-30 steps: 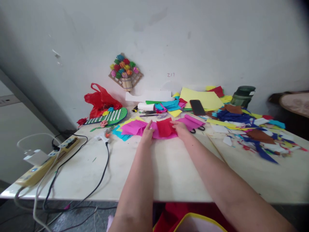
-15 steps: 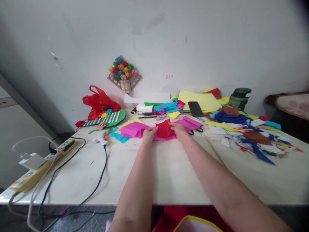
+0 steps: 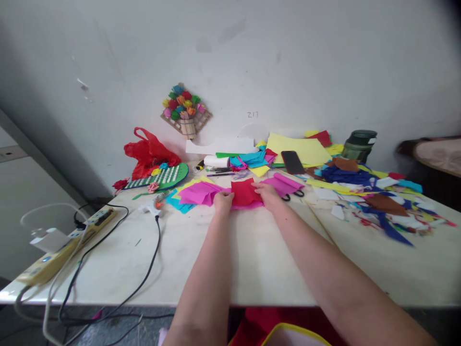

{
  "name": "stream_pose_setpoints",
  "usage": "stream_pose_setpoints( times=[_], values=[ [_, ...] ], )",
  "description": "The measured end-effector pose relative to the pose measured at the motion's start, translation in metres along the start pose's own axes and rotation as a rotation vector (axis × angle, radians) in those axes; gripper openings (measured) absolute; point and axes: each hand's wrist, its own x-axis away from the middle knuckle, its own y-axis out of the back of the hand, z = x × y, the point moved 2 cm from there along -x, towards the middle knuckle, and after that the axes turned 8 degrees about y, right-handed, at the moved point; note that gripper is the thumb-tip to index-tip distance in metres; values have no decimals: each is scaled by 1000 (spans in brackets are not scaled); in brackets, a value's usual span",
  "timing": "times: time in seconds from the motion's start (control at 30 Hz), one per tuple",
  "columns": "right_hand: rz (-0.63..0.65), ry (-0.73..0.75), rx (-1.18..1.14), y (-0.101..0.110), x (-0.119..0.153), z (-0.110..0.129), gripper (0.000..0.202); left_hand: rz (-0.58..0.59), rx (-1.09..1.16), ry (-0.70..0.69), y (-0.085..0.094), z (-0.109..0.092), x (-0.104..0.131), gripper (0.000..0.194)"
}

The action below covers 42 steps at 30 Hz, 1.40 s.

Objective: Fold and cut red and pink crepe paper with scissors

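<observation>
A red sheet of crepe paper (image 3: 243,193) lies over pink paper (image 3: 196,193) in the middle of the table. My left hand (image 3: 224,199) pinches the red sheet's left edge. My right hand (image 3: 265,191) grips its right edge, fingers closed. Beneath the pink sheets, yellow and blue paper (image 3: 180,205) stick out on the left. A rolled piece of pink paper (image 3: 286,183) rests just right of my right hand, with black scissor handles (image 3: 298,193) showing below it.
At left are a hot glue gun (image 3: 150,209), its cord and a power strip (image 3: 57,257). A phone (image 3: 292,163) and a green bottle (image 3: 359,145) stand towards the back. Paper scraps (image 3: 389,204) cover the right side. A thin stick (image 3: 322,225) lies right of my arms.
The red sheet's left edge has shifted slightly left and looks flatter. Both hands remain at its sides; my left hand has turned a little.
</observation>
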Motion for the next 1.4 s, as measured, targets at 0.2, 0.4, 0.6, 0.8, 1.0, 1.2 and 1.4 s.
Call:
stream_pose_setpoints(
  times=[0.2,0.4,0.6,0.8,1.0,1.2,1.4],
  values=[
    [42,48,105,2,0,-2,35,106,197,47,9,8,-2,14],
    [89,80,194,3,2,-2,33,165,257,67,13,6,-1,18],
    [124,83,253,0,8,1,32,209,323,114,18,6,0,21],
    [129,102,299,-1,17,9,31,235,319,116,18,7,0,23],
    [124,108,310,1,13,6,30,282,286,152,22,3,4,22],
    [140,117,294,2,9,0,31,316,273,230,27,-3,11,19],
    [129,124,317,3,6,-2,30,309,241,275,26,-5,13,20]
  ],
)
